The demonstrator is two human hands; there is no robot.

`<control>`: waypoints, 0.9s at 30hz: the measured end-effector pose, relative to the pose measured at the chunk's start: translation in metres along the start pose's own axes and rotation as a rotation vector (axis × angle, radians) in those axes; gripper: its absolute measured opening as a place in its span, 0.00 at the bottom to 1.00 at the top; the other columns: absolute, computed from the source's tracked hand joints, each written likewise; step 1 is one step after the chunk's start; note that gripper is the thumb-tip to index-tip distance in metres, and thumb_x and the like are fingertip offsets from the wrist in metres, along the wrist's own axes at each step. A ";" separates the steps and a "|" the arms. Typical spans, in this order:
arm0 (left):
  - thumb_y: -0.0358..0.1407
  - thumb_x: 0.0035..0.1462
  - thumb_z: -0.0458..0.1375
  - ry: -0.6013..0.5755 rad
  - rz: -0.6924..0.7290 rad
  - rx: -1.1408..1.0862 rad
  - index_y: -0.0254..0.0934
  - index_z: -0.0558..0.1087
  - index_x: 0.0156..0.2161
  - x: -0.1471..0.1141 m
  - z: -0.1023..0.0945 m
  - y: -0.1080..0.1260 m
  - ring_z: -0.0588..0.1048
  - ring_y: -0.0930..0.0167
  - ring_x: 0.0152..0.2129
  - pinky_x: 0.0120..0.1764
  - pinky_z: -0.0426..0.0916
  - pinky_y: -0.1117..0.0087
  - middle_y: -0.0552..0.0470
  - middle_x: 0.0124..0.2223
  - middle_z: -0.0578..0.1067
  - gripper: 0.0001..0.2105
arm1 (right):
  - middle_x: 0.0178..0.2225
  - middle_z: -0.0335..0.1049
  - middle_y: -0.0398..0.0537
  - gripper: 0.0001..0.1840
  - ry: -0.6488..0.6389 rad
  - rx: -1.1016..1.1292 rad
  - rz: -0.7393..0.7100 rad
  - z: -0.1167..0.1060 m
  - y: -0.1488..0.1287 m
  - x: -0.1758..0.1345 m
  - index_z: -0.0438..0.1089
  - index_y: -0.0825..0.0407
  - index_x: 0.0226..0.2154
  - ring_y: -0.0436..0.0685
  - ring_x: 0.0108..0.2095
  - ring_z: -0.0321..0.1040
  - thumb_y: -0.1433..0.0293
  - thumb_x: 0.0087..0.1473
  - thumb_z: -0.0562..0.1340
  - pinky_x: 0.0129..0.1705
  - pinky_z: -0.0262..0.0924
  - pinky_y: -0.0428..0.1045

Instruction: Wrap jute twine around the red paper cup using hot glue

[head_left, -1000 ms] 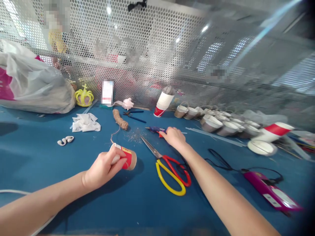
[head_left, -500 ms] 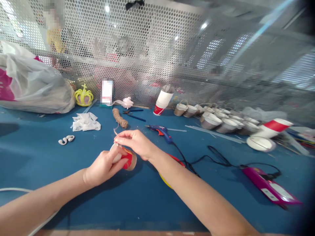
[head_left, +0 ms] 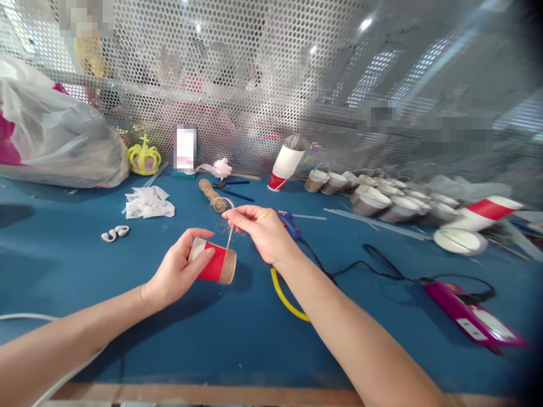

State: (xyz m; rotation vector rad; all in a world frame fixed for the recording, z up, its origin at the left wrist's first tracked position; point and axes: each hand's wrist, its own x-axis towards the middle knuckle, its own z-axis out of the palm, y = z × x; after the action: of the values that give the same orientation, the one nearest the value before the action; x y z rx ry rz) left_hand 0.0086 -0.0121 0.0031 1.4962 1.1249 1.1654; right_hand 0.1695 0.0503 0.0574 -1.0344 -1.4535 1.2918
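Note:
My left hand [head_left: 176,271] grips a red and white paper cup [head_left: 212,261] lying on its side above the table. Brown twine covers a band at the cup's right end. From that band a strand of twine [head_left: 230,234] rises to my right hand [head_left: 261,229], whose thumb and fingers pinch it. The strand loops on to a twine bundle [head_left: 211,195] lying on the table just beyond. Behind my right hand a blue glue gun [head_left: 291,225] is partly hidden.
Pliers [head_left: 235,189], white scraps [head_left: 149,202] and small white pieces [head_left: 114,233] lie around. Stacked paper cups [head_left: 288,161] and several twine-wrapped cups [head_left: 369,200] stand along the mesh wall. A purple power strip [head_left: 473,316] lies right; a plastic bag [head_left: 63,141] sits left.
My right hand has moved away from the cup's rim, up and to the right, drawing the twine taut. The cup has turned, showing more of its red side.

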 end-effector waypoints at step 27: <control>0.31 0.54 0.54 0.098 0.371 0.172 0.39 0.66 0.41 -0.009 -0.004 0.004 0.67 0.80 0.22 0.26 0.62 0.81 0.56 0.32 0.73 0.07 | 0.22 0.68 0.42 0.12 -0.119 -0.120 0.108 0.002 0.024 -0.003 0.73 0.55 0.24 0.46 0.22 0.58 0.62 0.42 0.64 0.29 0.54 0.46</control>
State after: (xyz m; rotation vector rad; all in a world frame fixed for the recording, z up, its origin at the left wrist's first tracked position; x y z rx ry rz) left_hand 0.0038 -0.0211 0.0058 1.8534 1.0609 1.4340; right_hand 0.1687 0.0496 0.0334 -1.1440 -1.5997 1.3764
